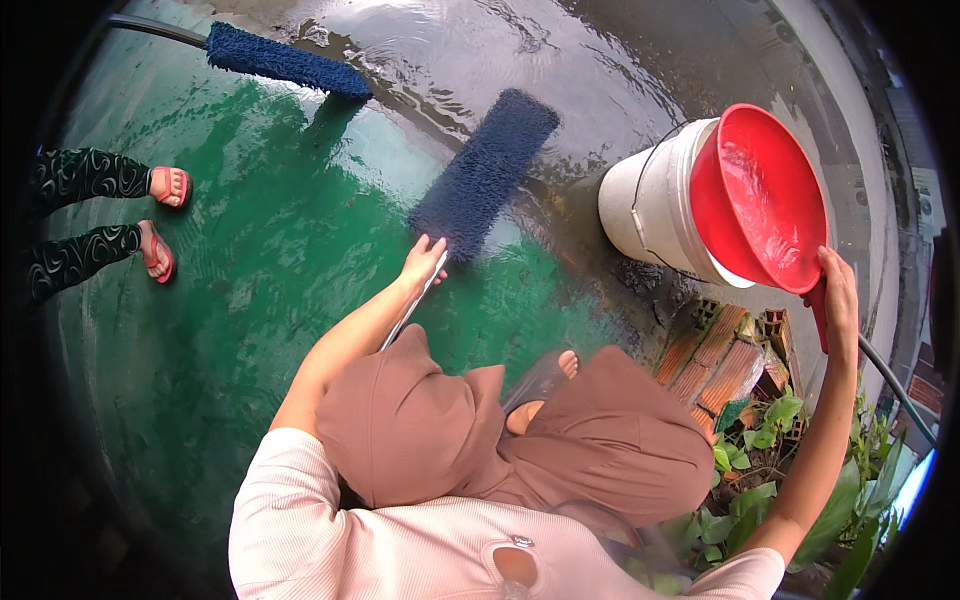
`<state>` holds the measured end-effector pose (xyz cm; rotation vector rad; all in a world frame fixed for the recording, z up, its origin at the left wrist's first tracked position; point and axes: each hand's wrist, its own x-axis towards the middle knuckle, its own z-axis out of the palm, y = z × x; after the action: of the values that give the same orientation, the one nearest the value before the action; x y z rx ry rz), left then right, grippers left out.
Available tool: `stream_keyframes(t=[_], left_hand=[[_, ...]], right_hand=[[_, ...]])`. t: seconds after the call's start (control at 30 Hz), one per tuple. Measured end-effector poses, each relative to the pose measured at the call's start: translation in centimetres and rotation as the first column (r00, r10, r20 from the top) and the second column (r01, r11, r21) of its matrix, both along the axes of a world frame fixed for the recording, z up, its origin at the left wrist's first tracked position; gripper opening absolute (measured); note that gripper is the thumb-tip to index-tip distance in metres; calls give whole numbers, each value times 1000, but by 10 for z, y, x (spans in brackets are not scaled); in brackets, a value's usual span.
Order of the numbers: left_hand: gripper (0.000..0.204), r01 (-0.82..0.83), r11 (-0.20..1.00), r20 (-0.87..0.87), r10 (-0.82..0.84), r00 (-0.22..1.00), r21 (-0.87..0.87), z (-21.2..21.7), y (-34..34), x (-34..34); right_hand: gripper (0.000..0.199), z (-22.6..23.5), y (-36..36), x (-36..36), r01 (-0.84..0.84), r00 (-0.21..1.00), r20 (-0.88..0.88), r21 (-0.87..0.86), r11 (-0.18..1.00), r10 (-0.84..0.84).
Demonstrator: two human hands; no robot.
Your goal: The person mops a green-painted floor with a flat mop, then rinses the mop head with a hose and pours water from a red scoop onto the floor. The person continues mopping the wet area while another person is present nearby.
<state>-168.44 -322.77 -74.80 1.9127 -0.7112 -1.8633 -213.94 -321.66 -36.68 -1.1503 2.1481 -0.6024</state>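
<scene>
My left hand (424, 262) is closed around the thin metal pole of a flat mop, close to its shaggy dark-blue mop head (490, 170), which is held out ahead of me with its broad side showing. On the right, my right hand (838, 292) grips the handle of a red water dipper (770, 200). Clear water shows in the dipper's bowl, which is tilted over the mouth of a white bucket (645, 195). The bucket has a wire handle, and the dipper partly hides its opening.
A second blue mop (290, 65) rests at the far left. A co-worker's feet in red flip-flops (172, 187) stand on the wet green floor (240, 300). Bricks (715, 355) and leafy plants (770, 430) lie right of my knees. A hose (895, 385) runs along the right.
</scene>
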Motion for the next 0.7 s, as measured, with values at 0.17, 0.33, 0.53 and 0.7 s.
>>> stream_keyframes(t=[0.17,0.33,0.53,0.7], left_hand=[[71,68,996,142,-60,988,-51,-22,-66,7],[83,90,996,143,-87,986,-14,-29,-92,-8],[69,164,987,10,-164,986,-5,-49,-101,-10],[91,155,988,-89,-154,984,9,-21,-92,-10]], right_hand=[[33,-57,-18,68,-170,985,34,259,951,167],[41,-150,-58,152,-372,732,-302,573,730,610],[32,-192,-117,227,-393,525,-236,786,478,818],[21,-174,-165,256,-227,460,-145,934,274,876]])
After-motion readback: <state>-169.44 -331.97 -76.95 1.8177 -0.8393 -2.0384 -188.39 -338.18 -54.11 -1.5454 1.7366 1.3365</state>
